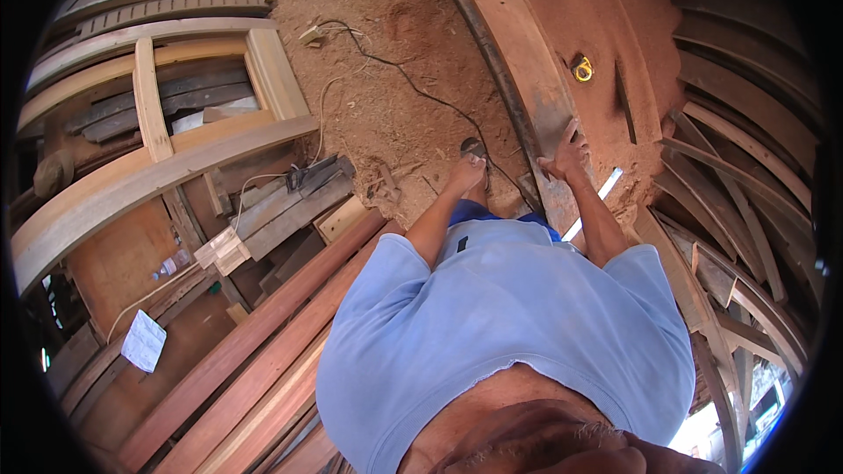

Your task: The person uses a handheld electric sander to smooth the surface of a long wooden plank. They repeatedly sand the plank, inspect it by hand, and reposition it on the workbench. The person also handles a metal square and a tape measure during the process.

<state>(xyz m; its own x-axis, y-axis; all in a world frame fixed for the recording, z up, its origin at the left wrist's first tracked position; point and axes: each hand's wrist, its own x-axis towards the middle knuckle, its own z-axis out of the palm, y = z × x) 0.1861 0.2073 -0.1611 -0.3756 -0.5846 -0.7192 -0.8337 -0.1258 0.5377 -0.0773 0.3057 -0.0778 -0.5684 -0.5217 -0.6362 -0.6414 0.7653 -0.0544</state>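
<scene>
My right hand (569,156) rests with its fingers spread on the near end of a long wooden plank (518,26). Nothing shows in its grasp. My left hand (465,177) hangs low in front of my blue shorts, and its fingers are mostly hidden. Just beyond it is a dark rounded shape (472,147), too unclear to name. A yellow and black tape measure (582,68) lies to the right of the plank on a surface covered in reddish sawdust. Beside my right forearm, a pale metallic strip (601,195) sticks out.
A dark power cord (413,79) crosses the sawdust-strewn ground. At left lies a wooden frame (154,105) over stacked boards. Reddish planks (255,338) and a sheet of paper (144,341) are at lower left. Wood pieces (746,149) lean along the right.
</scene>
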